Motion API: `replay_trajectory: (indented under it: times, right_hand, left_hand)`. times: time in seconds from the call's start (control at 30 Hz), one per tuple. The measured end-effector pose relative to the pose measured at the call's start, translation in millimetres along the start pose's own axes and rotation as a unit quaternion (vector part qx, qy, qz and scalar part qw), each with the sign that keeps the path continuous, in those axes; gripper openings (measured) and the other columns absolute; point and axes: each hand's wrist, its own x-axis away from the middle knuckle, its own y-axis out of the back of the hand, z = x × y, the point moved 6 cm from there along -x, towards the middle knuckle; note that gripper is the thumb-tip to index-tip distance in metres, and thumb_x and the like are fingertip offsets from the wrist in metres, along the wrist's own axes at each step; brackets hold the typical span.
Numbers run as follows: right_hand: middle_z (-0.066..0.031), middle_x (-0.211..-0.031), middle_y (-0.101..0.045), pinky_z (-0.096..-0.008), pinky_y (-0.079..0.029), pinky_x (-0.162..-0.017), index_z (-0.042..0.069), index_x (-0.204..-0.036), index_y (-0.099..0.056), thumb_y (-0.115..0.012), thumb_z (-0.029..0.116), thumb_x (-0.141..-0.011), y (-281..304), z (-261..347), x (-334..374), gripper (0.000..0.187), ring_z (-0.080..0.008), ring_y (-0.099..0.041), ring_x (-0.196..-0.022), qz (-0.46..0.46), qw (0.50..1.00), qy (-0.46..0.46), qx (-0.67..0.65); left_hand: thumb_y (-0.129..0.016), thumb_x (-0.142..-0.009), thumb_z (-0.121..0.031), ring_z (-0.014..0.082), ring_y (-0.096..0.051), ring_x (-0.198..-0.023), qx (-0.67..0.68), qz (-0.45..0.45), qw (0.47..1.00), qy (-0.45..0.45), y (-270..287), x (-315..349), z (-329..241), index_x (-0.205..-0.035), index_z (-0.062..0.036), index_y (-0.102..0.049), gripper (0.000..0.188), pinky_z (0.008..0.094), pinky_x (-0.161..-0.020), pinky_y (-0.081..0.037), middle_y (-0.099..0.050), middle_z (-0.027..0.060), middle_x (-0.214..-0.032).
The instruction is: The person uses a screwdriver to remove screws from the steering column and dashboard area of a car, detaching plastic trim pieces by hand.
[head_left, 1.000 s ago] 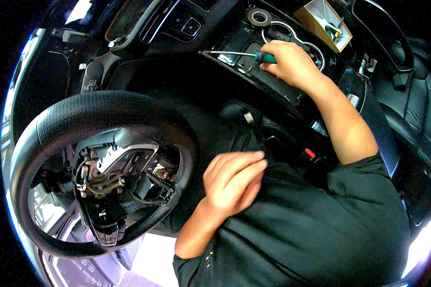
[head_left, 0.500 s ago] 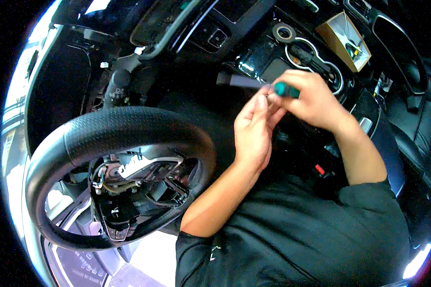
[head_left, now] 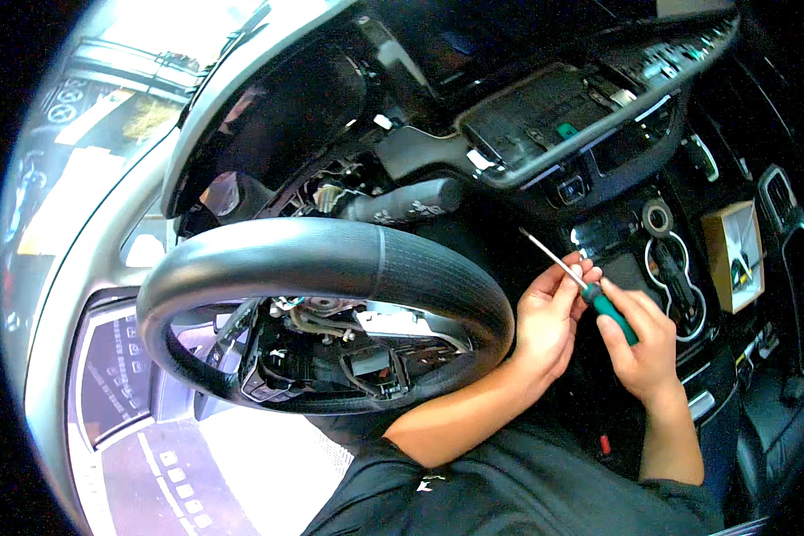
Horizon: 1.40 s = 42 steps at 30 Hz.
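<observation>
A screwdriver (head_left: 613, 314) with a green handle is gripped in my right hand (head_left: 645, 347). Its thin metal shaft slants up and left past the fingers of my left hand (head_left: 545, 329), and the tip points toward the dashboard. My left fingers are pressed together right beside the shaft; anything small pinched in them is too tiny to make out. Both hands hover between the steering wheel (head_left: 268, 259) and the center console. The wheel's middle is uncovered, with wires, brackets and a dark inner housing showing.
An open cardboard box (head_left: 719, 259) with small items inside stands on the console, right of the cup holders (head_left: 679, 286). A roll of tape (head_left: 657, 217) lies just ahead of them. Farther forward, the dashboard (head_left: 531, 125) has an opened top with loose bits along it. A column stalk (head_left: 411, 201) juts out behind the wheel.
My view has swung left and up, showing more dashboard and windshield. The screwdriver, earlier seen nearly end-on, is now turned side-on with its shaft in plain sight.
</observation>
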Motion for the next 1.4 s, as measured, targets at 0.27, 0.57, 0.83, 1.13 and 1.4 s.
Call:
replay_trajectory:
  times: [0.27,0.57,0.83,1.13,1.4]
  right_hand:
    - [-0.0148,-0.092,-0.071,-0.0321,-0.054,-0.076,0.004,-0.113,-0.074,-0.073,0.005,-0.078,21,-19,-6,0.035,-0.0263,-0.07,-0.082,0.012,0.997,-0.072,0.006]
    - [-0.0143,-0.09,-0.072,-0.0315,-0.054,-0.075,0.002,-0.111,-0.074,-0.072,0.001,-0.075,33,-20,-6,0.036,-0.0244,-0.069,-0.081,0.028,0.993,-0.11,-0.006]
    - [-0.0052,-0.086,-0.069,-0.0254,-0.048,-0.063,0.001,-0.11,-0.075,-0.065,0.007,-0.084,40,-48,6,0.029,-0.0115,-0.061,-0.069,0.085,0.92,-0.35,-0.151]
    - [-0.0077,-0.099,-0.048,-0.0262,-0.054,-0.048,0.008,-0.094,-0.045,-0.084,0.027,-0.068,89,-48,17,0.05,-0.0164,-0.059,-0.066,0.03,0.888,-0.228,-0.398]
    - [-0.0172,-0.112,-0.054,-0.0282,-0.052,-0.065,0.008,-0.107,-0.044,-0.093,0.009,-0.069,144,-19,46,0.062,-0.0229,-0.054,-0.081,-0.081,0.744,0.033,-0.662]
  left_hand:
    - [-0.055,-0.104,-0.024,0.0278,-0.067,-0.108,0.103,-0.11,0.984,-0.09,13,-11,-21,-0.116,-0.0021,-0.054,0.025,0.0403,-0.096,-0.056,-0.065,0.0151,-0.115]
    - [-0.057,-0.104,-0.025,0.029,-0.069,-0.101,0.076,-0.108,0.988,-0.075,17,-11,-18,-0.108,-0.0028,-0.058,0.023,0.0413,-0.089,-0.059,-0.068,0.0144,-0.107]
    - [-0.056,-0.104,-0.024,0.0256,-0.07,-0.098,-0.002,-0.022,0.999,-0.044,9,-13,-17,-0.113,-0.0015,-0.059,0.025,0.0365,-0.086,-0.059,-0.069,0.0124,-0.105]
    - [-0.053,-0.105,-0.024,0.0301,-0.068,-0.107,0.059,0.095,0.988,-0.104,-38,38,-23,-0.121,0.0002,-0.06,0.03,0.0412,-0.095,-0.057,-0.069,0.016,-0.113]
    - [-0.056,-0.104,-0.018,0.0373,-0.068,-0.106,-0.09,0.365,0.852,-0.364,-128,124,-121,-0.125,0.0064,-0.06,0.032,0.0478,-0.093,-0.055,-0.068,0.0248,-0.113]
